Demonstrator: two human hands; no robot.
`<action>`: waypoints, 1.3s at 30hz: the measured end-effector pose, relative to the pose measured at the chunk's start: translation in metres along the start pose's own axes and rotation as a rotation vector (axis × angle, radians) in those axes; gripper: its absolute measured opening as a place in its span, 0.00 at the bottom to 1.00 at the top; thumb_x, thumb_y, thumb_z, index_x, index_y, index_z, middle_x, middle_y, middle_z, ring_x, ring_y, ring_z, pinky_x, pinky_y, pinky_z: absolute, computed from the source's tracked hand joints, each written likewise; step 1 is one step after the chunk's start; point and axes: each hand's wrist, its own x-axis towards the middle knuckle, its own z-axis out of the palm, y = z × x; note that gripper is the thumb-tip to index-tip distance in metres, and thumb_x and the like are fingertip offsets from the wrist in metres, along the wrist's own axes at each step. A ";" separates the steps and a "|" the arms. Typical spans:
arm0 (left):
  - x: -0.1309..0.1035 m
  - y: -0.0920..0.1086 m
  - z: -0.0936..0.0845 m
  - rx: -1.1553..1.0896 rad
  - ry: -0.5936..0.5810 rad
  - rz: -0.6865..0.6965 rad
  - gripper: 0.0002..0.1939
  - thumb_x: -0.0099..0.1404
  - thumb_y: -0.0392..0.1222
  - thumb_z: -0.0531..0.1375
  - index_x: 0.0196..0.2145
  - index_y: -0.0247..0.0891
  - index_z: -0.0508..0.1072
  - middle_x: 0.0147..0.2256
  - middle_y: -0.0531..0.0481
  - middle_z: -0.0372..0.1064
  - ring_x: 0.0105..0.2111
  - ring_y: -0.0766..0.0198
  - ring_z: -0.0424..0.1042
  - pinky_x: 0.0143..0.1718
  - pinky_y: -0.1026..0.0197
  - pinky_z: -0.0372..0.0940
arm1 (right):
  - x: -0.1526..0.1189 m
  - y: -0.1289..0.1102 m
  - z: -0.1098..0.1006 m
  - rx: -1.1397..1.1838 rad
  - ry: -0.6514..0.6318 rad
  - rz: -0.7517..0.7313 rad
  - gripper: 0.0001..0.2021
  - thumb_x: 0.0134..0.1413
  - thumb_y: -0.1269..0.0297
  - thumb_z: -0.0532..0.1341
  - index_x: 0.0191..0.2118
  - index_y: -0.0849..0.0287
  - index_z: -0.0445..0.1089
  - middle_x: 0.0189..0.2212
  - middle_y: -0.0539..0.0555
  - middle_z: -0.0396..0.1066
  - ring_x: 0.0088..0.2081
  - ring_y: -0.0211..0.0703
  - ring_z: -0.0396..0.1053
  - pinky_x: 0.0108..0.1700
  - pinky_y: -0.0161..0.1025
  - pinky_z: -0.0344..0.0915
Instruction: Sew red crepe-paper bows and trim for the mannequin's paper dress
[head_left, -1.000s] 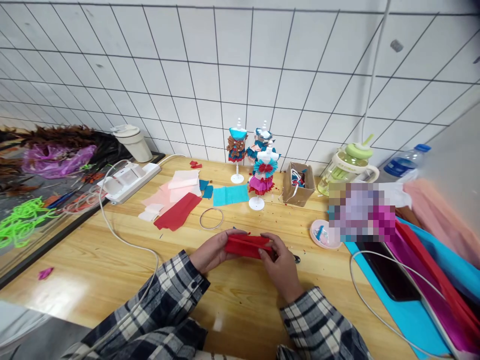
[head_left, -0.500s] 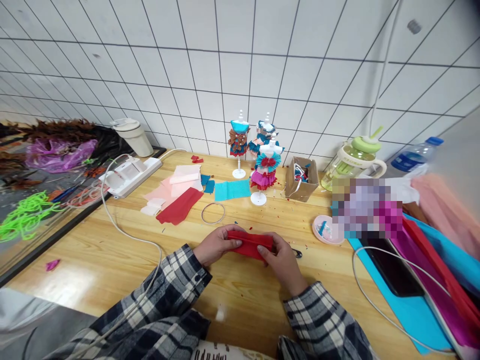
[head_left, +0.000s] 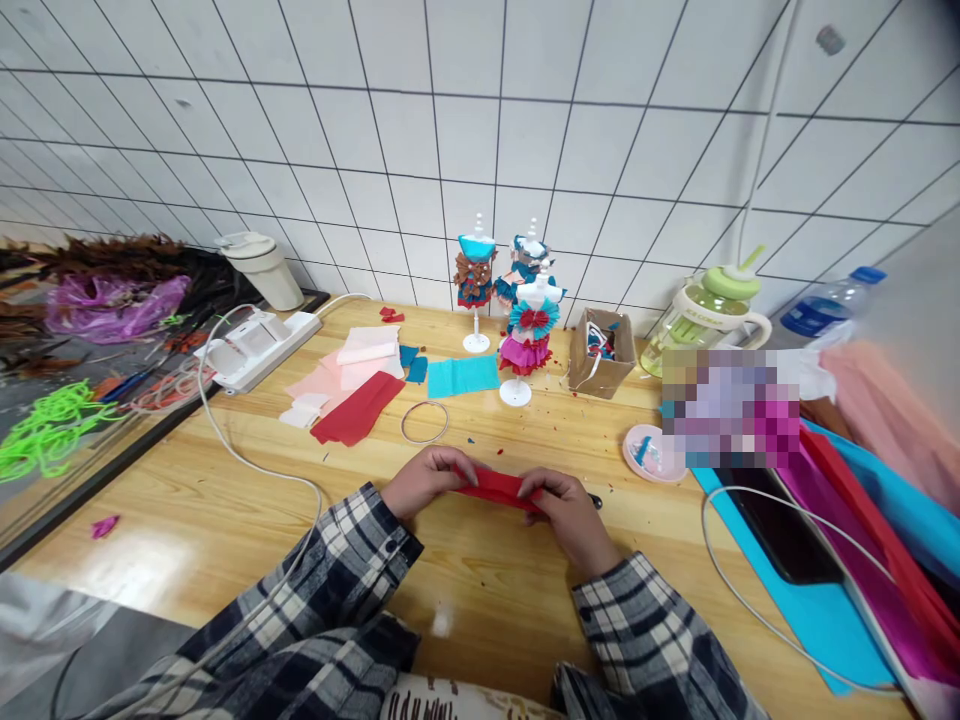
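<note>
A narrow folded strip of red crepe paper stretches between my two hands, just above the wooden table. My left hand pinches its left end with thumb and fingers. At the other end, my right hand grips the paper the same way. Part of a small black object shows behind my right hand. Beyond the hands lie a thin ring, a flat red paper piece and a turquoise paper strip. Small white dress stands wear ruffled paper outfits.
At the right are a pink dish, a small cardboard box, a green-lidded jug and a black phone on coloured paper. A power strip and a white cup stand left. A white cable crosses near my left arm.
The red paper now looks narrower, folded down into a thinner strip. My fingers have shifted onto its upper edge, and the hands remain in nearly the same place.
</note>
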 end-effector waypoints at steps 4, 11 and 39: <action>-0.003 0.020 0.003 0.182 -0.005 0.177 0.17 0.61 0.44 0.57 0.47 0.38 0.74 0.53 0.42 0.69 0.54 0.52 0.65 0.52 0.55 0.61 | -0.002 -0.004 0.003 -0.274 -0.121 -0.163 0.09 0.41 0.73 0.56 0.24 0.57 0.73 0.32 0.51 0.68 0.31 0.38 0.66 0.27 0.33 0.67; -0.005 0.028 0.024 0.845 -0.310 0.050 0.18 0.68 0.50 0.51 0.38 0.37 0.77 0.32 0.48 0.74 0.32 0.63 0.70 0.34 0.65 0.61 | -0.007 -0.004 0.012 -0.547 -0.161 -0.271 0.15 0.42 0.77 0.52 0.24 0.56 0.74 0.32 0.52 0.69 0.31 0.37 0.67 0.31 0.33 0.68; 0.003 0.008 0.014 0.554 -0.032 -0.084 0.17 0.61 0.53 0.58 0.28 0.35 0.73 0.25 0.51 0.74 0.26 0.66 0.70 0.29 0.66 0.60 | -0.010 -0.029 -0.023 -1.295 0.289 -0.473 0.14 0.55 0.54 0.59 0.42 0.57 0.70 0.37 0.57 0.70 0.41 0.51 0.64 0.44 0.46 0.59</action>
